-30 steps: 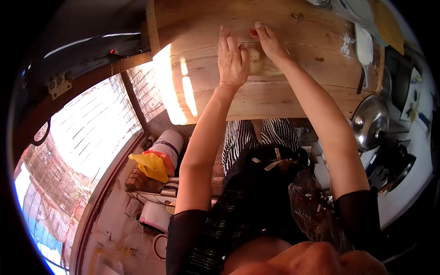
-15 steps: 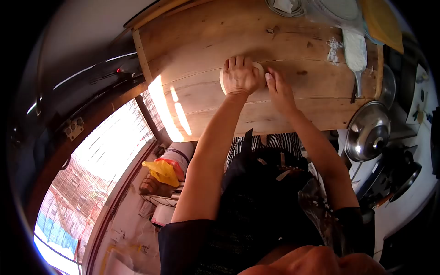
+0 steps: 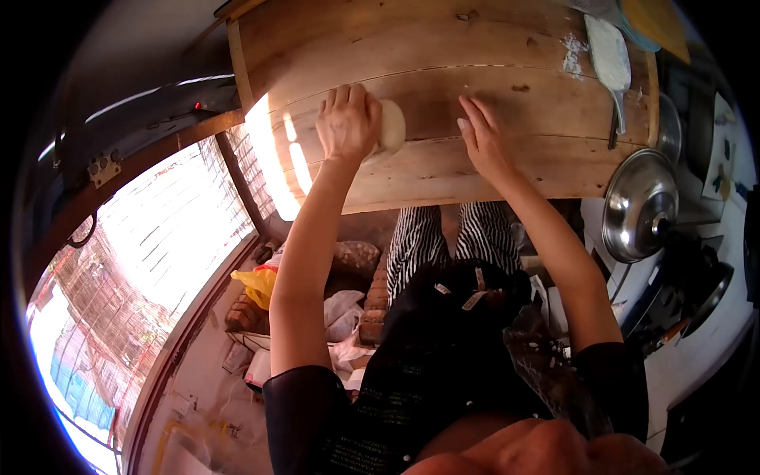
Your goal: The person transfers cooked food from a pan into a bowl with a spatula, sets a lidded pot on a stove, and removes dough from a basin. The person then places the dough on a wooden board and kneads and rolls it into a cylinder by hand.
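Note:
A pale round piece of dough lies on the wooden board, left of the middle. My left hand is at the dough's left side, its fingers curled and bent over; it covers part of the dough, and the fingertips are hidden. To the right, apart from the dough, my right hand rests on or just over the board, with fingers stretched out and nothing in it.
A scoop of white flour lies at the board's right end beside spilled flour. Below it are a metal lid and a dark pan. A yellow bag sits low at the left.
My left hand and the dough have moved left across the board, and the hand now sits at the dough's side rather than on top. My right hand is now farther from the dough.

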The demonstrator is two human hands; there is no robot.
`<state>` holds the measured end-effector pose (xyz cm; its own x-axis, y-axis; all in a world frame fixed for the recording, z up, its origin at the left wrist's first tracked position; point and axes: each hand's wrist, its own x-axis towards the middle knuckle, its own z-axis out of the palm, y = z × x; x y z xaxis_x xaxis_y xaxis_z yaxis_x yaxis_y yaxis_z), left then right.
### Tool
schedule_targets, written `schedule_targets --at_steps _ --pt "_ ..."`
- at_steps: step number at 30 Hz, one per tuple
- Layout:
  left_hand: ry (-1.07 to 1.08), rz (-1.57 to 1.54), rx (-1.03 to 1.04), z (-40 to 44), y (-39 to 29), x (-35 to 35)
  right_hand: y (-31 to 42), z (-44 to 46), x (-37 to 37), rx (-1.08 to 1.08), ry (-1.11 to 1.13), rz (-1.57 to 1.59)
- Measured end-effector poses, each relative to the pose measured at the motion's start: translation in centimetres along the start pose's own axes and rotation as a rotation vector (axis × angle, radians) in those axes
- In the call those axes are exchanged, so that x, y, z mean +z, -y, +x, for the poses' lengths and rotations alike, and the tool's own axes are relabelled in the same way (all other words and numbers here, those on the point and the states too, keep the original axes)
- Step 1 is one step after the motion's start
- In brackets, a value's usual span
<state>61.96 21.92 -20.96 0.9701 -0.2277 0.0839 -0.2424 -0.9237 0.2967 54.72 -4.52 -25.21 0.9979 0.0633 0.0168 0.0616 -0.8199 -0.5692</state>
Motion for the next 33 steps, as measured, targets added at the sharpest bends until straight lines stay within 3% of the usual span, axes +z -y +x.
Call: schedule_targets --at_steps 1,3,6,14,23,26,28,29,30,32,33 --pt "-0.006 -0.006 -0.005 -1.7 1.3 0.4 -1.0 -0.2 0.5 -0.074 -0.010 -0.272" --pt "0.053 0.072 -0.237 -3.2 2.5 0.7 -0.5 0.6 0.9 -0.035 0.054 -0.308" --pt "-0.095 0.036 -0.103 -2.1 2.5 1.3 0.7 2.5 2.5 0.022 0.098 -0.355" --pt "-0.068 -0.004 -0.188 -2.8 2.9 1.7 0.4 -0.9 1.5 -0.008 0.169 -0.494" --pt "-0.114 -0.004 -0.181 -3.0 2.9 2.0 1.9 2.2 3.2 0.051 0.023 -0.411" --pt "-0.100 -0.015 -0.204 -3.0 2.8 2.0 2.1 0.1 2.9 -0.114 0.138 -0.349" --pt "-0.108 0.000 -0.203 -3.1 2.7 2.0 1.9 -0.6 2.0 -0.361 0.352 -0.313" --pt "-0.112 0.014 -0.204 -3.1 2.8 2.0 1.3 -0.5 1.2 -0.325 0.372 -0.264" --pt "-0.115 0.018 -0.206 -3.0 2.8 2.0 0.3 0.2 0.6 -0.330 0.370 -0.262" --pt "-0.124 -0.004 -0.209 -3.1 2.7 2.0 -1.8 1.6 0.6 -0.122 0.141 -0.438" --pt "-0.121 -0.001 -0.215 -3.2 2.6 1.9 -1.5 1.9 1.5 -0.122 0.094 -0.387"
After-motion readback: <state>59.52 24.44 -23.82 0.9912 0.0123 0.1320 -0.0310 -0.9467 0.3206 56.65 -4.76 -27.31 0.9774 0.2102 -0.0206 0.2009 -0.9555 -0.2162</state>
